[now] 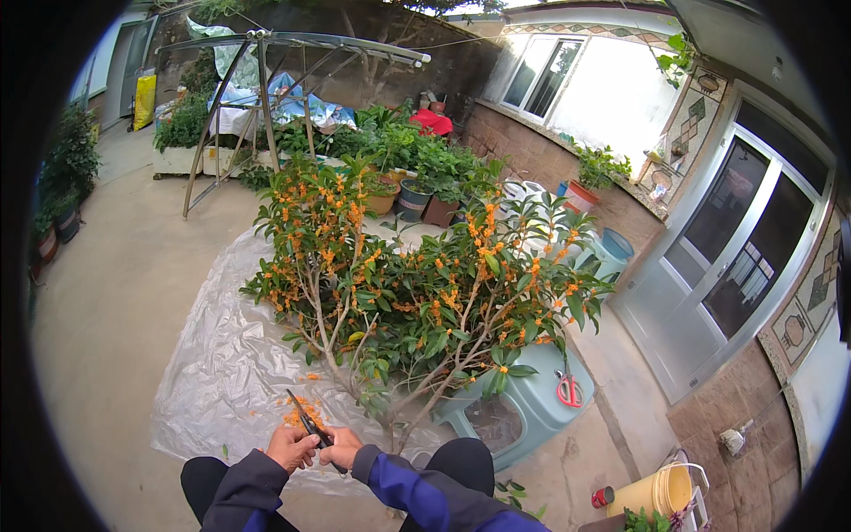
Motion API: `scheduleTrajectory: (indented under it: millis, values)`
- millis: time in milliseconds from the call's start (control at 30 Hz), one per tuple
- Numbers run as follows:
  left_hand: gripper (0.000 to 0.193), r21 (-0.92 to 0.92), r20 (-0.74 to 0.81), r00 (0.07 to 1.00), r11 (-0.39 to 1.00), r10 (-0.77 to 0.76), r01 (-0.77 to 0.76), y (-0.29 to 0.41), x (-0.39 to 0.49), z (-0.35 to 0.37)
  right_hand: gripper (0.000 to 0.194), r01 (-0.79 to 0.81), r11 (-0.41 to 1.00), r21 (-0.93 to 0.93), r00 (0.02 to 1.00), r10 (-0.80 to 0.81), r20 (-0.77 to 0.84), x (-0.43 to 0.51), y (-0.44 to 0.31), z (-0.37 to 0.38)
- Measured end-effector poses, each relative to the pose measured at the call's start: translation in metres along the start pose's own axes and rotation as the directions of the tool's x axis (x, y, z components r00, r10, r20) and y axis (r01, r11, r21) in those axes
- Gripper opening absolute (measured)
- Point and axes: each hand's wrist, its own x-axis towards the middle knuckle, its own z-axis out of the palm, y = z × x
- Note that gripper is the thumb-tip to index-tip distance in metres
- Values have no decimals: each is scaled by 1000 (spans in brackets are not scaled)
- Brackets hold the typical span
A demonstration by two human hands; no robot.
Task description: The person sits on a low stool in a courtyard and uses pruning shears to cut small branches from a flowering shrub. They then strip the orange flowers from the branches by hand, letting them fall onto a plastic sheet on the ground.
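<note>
Low in the head view, my left hand (291,449) and my right hand (341,448) meet in front of my knees. A dark, narrow-bladed tool (311,421), perhaps pruning scissors, points up and away from me. My right hand is closed on its handle; the fingers of my left hand are bent against its near part, and whether they grip it cannot be told. Just beyond the hands, a small heap of orange blossoms (302,411) lies on a clear plastic sheet (213,359). An osmanthus shrub (425,299) with orange flower clusters rises ahead.
A pale green plastic stool (532,412) stands right of the shrub, with red-handled scissors (570,391) on it. A yellow bucket (648,492) and a red can (602,497) are at the lower right. Potted plants (412,199) and a metal frame (266,100) stand behind.
</note>
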Motion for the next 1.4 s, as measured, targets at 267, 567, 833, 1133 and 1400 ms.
scheduleTrajectory:
  millis: [267,567,833,1133,1400]
  values:
    - [25,-56,-44,999,998,28,-30,16,-1,-12,42,131,959,-252,866,-235,-443,0,-6,-124]
    - [24,-93,-86,995,994,40,-48,28,1,-7,10,107,966,237,689,99,-718,-50,-13,-306]
    - [19,-1,-44,998,999,41,-41,37,13,18,27,-704,582,-407,572,126,-810,-32,39,-403]
    - [18,15,-37,999,1000,12,-11,43,23,25,35,-750,140,-647,661,187,-727,-8,-29,-405]
    - [17,45,-40,999,999,-15,16,42,27,27,22,-577,-64,-814,726,417,-547,25,-42,-436]
